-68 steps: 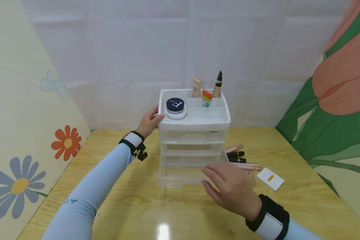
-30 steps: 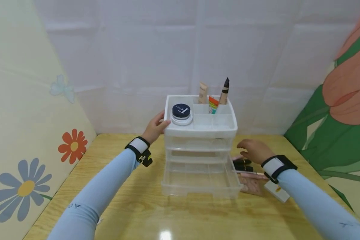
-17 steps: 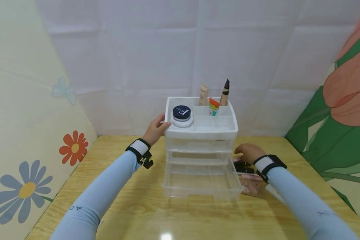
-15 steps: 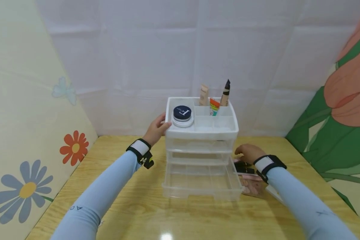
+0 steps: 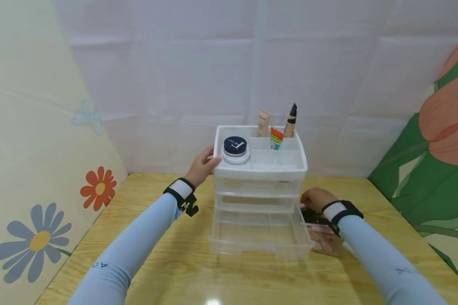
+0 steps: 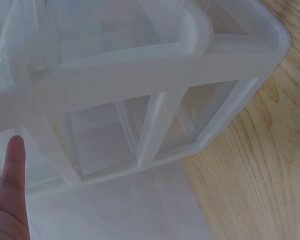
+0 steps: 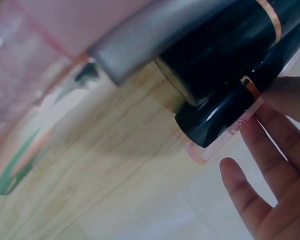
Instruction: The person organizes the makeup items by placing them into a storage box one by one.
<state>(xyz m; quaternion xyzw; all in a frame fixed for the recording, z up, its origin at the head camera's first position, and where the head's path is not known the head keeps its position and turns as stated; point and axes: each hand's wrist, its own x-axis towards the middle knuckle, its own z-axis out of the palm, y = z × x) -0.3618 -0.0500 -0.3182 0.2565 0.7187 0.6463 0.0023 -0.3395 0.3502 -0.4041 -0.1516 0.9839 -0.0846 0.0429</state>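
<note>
A white drawer organizer stands on the table with its clear bottom drawer pulled out. My left hand rests at its upper left side, the thumb by the top rim; one straight finger shows against the frame in the left wrist view. Right of the organizer, my right hand reaches down behind several cosmetics. In the right wrist view its thumb and a finger pinch a slim pink tube, with the other fingers spread. Black tubes with gold bands lie alongside and partly cover that tube.
A round jar with a dark lid, a beige tube, an orange-topped small tube and a black-capped tube sit in the organizer's top. Beside the drawer lies a pinkish flat case; the right forearm mostly covers a white box.
My right hand has moved from in front of the drawer to the cosmetics on the right and closed round the pink tube. The left hand has stayed on the organizer.
</note>
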